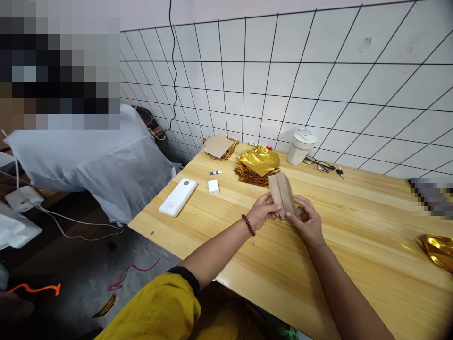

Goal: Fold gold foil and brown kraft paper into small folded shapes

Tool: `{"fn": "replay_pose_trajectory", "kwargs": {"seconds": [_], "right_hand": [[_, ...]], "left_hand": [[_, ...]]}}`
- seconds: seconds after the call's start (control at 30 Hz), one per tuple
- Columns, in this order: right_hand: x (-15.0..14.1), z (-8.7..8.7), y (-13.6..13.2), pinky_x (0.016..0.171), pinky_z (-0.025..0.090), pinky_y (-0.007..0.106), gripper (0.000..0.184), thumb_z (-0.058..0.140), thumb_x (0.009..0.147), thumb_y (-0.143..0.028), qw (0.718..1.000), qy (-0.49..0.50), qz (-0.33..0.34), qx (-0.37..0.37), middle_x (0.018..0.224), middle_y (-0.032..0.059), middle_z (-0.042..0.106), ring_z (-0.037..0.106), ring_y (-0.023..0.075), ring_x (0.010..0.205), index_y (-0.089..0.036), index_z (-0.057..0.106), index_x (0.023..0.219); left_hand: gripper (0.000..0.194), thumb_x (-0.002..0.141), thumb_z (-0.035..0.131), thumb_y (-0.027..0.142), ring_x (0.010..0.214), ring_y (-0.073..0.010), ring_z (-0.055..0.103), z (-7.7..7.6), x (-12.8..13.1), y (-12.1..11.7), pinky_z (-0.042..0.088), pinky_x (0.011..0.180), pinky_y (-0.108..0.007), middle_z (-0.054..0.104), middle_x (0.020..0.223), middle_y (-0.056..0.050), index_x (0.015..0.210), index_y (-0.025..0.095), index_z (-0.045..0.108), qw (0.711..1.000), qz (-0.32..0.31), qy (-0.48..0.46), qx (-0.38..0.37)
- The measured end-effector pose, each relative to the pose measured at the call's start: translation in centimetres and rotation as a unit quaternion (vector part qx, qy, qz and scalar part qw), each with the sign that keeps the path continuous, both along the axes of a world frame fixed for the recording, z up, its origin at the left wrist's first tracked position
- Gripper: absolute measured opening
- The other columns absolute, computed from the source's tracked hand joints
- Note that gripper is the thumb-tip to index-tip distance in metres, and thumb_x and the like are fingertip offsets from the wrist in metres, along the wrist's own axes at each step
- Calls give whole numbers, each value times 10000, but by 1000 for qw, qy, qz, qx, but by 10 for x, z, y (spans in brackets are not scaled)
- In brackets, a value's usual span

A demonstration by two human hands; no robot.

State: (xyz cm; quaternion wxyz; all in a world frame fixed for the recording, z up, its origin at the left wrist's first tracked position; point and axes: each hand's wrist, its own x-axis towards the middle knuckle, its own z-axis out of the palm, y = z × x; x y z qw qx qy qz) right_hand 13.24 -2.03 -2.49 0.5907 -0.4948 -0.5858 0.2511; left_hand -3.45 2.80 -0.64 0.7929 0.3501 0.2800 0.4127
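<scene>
Our pine desk point(357, 264) runs along a white wall tiled in a black grid point(318, 80), and a person in a pale grey shirt point(106, 165) is just past its left edge. Mid-desk, our left hand point(262, 211), with a red bead bracelet point(248, 225) on its wrist, and our right hand point(307, 221) both grasp a folded kraft paper bag point(282, 194), held upright between them with the fingers closed on its lower end. Just behind it lies a pile of gold foil sheets point(257, 163), and another gold foil piece point(438, 252) sits at the right edge. Toward the left edge rests a white power bank point(177, 197), near a small white box point(213, 186). A lidded white cup point(300, 147), glasses point(318, 164) and keys point(339, 173) line the far edge
</scene>
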Motion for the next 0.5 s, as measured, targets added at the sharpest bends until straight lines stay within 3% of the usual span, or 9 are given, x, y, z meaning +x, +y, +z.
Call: {"fn": "replay_pose_trajectory", "kwargs": {"seconds": [0.2, 0.4, 0.5], "right_hand": [[-7, 4, -5, 443, 423, 271, 651, 746, 748, -318, 992, -118, -29, 44, 1339, 128, 521, 374, 46, 476, -281, 514, 1355], [-7, 6, -4, 419, 392, 259, 427, 713, 783, -295, 982, -159, -63, 75, 1304, 108, 558, 307, 27, 434, -279, 611, 1198], [-7, 8, -4, 456, 430, 272, 455, 701, 788, -277, 980, -165, -74, 85, 1322, 118, 531, 347, 34, 455, -282, 584, 1228]], "left_hand": [[302, 554, 808, 168, 642, -119, 608, -7, 4, 3, 431, 616, -243, 666, 705, -49, 801, 95, 650, 997, 57, -41, -46], [265, 594, 801, 182, 551, -79, 537, -5, 2, 9, 382, 525, -215, 650, 688, -21, 800, 120, 646, 984, 101, -86, -117], [293, 592, 822, 207, 525, -64, 517, -4, 1, 8, 347, 490, -200, 659, 711, -13, 823, 132, 658, 983, 101, -90, -127]]}}
